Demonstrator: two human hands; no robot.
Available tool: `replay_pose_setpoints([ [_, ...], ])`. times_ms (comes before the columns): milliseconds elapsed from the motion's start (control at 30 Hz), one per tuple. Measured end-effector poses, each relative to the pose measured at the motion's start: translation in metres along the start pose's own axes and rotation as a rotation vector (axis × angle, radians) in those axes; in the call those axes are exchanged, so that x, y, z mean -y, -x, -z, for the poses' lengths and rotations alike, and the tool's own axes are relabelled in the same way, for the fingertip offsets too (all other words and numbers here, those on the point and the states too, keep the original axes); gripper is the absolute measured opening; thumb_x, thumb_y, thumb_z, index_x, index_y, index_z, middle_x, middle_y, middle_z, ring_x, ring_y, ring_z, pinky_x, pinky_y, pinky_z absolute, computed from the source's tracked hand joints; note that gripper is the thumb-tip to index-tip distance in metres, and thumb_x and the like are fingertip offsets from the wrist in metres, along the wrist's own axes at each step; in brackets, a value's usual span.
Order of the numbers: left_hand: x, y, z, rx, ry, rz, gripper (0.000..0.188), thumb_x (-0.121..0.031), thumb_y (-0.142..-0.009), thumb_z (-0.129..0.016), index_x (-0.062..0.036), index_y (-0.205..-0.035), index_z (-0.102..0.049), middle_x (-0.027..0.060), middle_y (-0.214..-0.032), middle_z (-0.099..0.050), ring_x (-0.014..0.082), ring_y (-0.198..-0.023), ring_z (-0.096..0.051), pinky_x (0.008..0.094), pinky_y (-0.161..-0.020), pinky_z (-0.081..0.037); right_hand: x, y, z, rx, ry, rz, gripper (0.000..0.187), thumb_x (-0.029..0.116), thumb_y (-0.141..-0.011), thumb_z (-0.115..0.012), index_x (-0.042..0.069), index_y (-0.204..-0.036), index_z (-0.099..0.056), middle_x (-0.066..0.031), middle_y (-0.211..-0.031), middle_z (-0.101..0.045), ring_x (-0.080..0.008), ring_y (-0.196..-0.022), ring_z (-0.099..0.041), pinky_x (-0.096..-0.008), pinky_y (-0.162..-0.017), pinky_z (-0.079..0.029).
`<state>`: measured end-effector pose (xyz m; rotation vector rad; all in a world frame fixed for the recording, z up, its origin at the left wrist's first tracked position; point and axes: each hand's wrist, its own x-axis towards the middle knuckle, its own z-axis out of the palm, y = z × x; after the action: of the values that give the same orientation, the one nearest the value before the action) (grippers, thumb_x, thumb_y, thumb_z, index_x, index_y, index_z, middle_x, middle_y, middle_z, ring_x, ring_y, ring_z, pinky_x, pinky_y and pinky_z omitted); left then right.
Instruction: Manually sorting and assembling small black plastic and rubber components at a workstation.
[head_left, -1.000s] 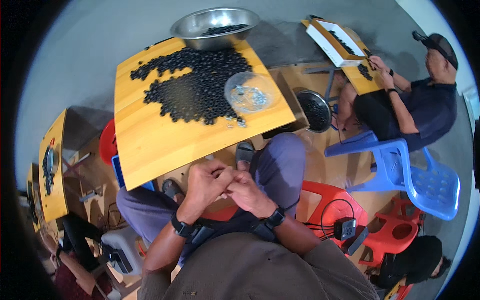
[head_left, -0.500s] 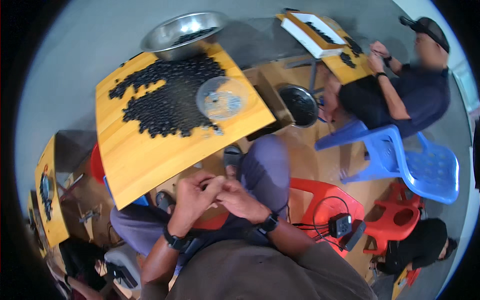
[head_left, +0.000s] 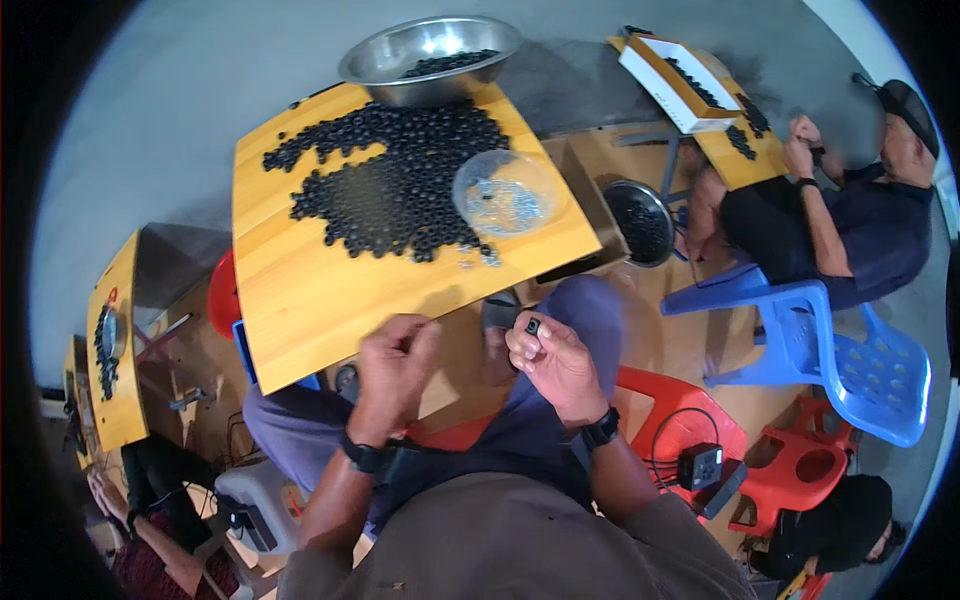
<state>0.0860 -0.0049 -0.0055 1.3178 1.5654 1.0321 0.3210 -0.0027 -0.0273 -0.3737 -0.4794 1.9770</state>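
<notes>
My right hand [head_left: 557, 368] is raised over my lap, pinching a small black ring-like part [head_left: 532, 327] between thumb and fingertips. Apart from it, beyond the table's front edge, my left hand [head_left: 393, 368] is closed with its fingers curled and slightly blurred; whatever they may hold is hidden. A wide patch of small black round parts [head_left: 375, 205] covers much of the wooden table [head_left: 310, 325] in front of me. On the table's right side, a clear round plastic tub [head_left: 505, 193] contains small silvery pieces, and a few more lie loose beside it.
A steel bowl [head_left: 430, 85] with black parts sits at the table's far edge. Right of the table are an open cardboard box [head_left: 590, 205] and a dark-filled basin [head_left: 640, 222]. A co-worker [head_left: 840, 200] sits far right. Red [head_left: 690, 410] and blue [head_left: 780, 310] plastic seats stand nearby.
My hands were together over my lap and have separated. The right moved right and up with the black part now visible in its fingers; the left stayed left. The view has shifted slightly.
</notes>
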Motion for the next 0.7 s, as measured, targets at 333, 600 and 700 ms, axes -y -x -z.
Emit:
replay_pose_setpoints([
  [333,0.054,-0.056,0.044,-0.319,-0.504,-0.344,0.011,-0.012,-0.088,-0.072,-0.0022,-0.083,-0.071,0.0115,-0.07,-0.066,0.0223,-0.059,-0.063,0.0338,-0.057,-0.049,0.04,0.003,0.017,0.014,0.024,0.111,0.033,0.021,-0.1,-0.061,-0.006,-0.12,-0.059,-0.0003,-0.085,-0.049,-0.0107,-0.081,-0.046,-0.0254,-0.07,-0.04],
  [600,0.045,-0.051,0.041,-0.332,-0.574,-0.451,0.006,-0.008,-0.086,-0.07,-0.0055,-0.081,-0.066,0.0102,-0.068,-0.061,0.0273,-0.059,-0.06,0.0381,-0.056,-0.048,0.128,-0.013,0.066,-0.418,0.486,0.374,0.031,0.015,-0.101,-0.059,-0.007,-0.123,-0.062,-0.0002,-0.08,-0.054,-0.0084,-0.072,-0.049,-0.0233,-0.063,-0.042],
  [700,0.048,-0.052,0.044,-0.342,-0.602,-0.457,0.005,-0.007,-0.085,-0.07,-0.0057,-0.082,-0.067,0.0105,-0.069,-0.062,0.0283,-0.06,-0.061,0.0381,-0.057,-0.049,0.154,-0.042,0.111,-0.59,0.676,0.341,0.028,0.016,-0.099,-0.062,-0.005,-0.118,-0.066,0.001,-0.079,-0.058,-0.0065,-0.067,-0.051,-0.0214,-0.057,-0.042],
])
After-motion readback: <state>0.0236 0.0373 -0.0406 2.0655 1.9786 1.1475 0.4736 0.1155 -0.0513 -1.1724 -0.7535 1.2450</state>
